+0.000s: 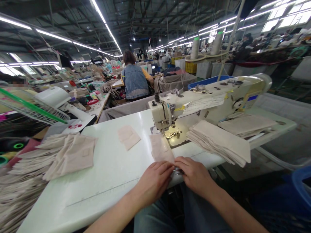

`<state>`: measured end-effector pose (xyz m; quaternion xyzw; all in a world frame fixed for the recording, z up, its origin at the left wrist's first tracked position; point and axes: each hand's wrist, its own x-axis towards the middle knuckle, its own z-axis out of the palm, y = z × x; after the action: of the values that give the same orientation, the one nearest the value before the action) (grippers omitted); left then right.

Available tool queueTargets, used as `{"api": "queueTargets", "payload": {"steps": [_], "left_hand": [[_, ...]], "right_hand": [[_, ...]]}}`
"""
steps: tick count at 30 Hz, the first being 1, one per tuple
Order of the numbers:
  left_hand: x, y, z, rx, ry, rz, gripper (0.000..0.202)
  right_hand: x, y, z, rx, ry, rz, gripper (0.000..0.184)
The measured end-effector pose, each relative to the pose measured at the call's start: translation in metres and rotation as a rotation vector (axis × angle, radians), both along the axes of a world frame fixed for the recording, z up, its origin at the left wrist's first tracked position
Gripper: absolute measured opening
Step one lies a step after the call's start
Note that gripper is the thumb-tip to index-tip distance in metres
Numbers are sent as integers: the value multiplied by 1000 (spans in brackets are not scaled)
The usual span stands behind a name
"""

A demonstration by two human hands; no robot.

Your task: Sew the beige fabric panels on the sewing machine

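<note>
A beige fabric piece (160,147) lies on the table with its far end beside the needle area of the sewing machine (209,100). At its near end, by the table's front edge, my left hand (159,174) is closed on the cloth, fingers pressed together. Just right of it, my right hand (191,171) pinches the same end, and a small metallic thing shows under its fingers, too hidden to name. Another beige fabric piece (129,137) lies flat to the left of the machine. A stack of folded beige fabric (218,140) rests right of the needle plate.
Piled beige pieces (73,153) overhang the table's left side. More folded cloth (247,124) lies under the machine arm. A white desk fan or lamp-like device (60,100) stands at left. Ahead sits a person in a denim vest (135,81); thread cones (195,48) stand behind the machine.
</note>
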<state>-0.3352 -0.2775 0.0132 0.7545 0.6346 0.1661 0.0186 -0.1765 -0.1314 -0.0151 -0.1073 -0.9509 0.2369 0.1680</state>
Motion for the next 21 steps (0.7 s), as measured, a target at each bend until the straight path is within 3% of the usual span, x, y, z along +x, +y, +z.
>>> {"api": "queueTargets", "payload": {"steps": [21], "left_hand": [[-32, 27, 2, -59, 15, 51, 29]], "right_hand": [[-31, 15, 10, 52, -50, -59, 50]]}}
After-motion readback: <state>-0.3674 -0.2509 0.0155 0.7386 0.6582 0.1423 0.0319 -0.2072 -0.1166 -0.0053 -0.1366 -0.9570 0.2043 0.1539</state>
